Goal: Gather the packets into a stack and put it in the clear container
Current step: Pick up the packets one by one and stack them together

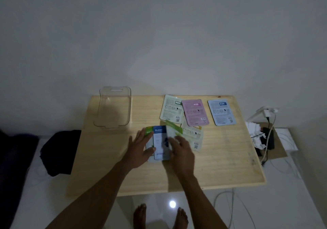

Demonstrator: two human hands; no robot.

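Status: early-to-mid, nothing binned yet.

Counter (109, 166): wooden top, carries everything. Clear container (113, 107) sits at the far left corner, looks empty, well apart from the packets.

Partial stack (160, 143) at centre: a blue "Blueberry" packet on top, a green-topped one (148, 131) poking out beneath at the left. Exact count in the pile: can't tell.

Green packet (174, 131) is tilted at the stack's right edge, seems mid-placement onto the pile.

Still loose: pale green packet (171, 109), pink packet (195, 112) overlapping its right edge, blue packet (222, 112) apart at far right, yellow-topped packet (193, 136) just right of the stack, partly under the pink one.

Hands: left hand (139, 150) lies flat, fingers spread, pinning the stack's left edge. Right hand (182, 150) is on the stack's right side with fingers curled at the green packet; whether it truly pinches it, can't tell.

Left to do, my read: pull in four loose packets, square the pile, move it to the container.
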